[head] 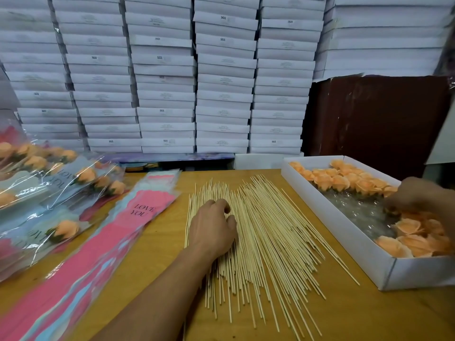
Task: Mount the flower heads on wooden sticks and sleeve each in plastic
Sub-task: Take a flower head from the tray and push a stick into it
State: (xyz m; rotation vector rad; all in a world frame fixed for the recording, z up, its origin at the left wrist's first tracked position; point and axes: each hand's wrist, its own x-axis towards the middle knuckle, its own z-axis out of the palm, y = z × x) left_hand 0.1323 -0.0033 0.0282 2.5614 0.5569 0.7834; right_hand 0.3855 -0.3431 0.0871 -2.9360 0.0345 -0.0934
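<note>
While sleeved roses (64, 230) pile up at left, left hand (213, 227) curls onto loose sticks (268, 232), right hand (423, 195) reaches among boxed flower heads (339, 180), grip unclear; many remain.

We look from a single head-worn camera, forward and down over the wooden table (152, 262), close above it, facing the wall of stacked white boxes (167, 77).

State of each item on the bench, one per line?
left hand: fingers curled, resting on the sticks
right hand: inside the box, blurred
wooden sticks: loose pile, bare
white box: open, part-filled with flower heads
plastic sleeves: stacked flat, empty
sleeved roses: finished, piled
</note>
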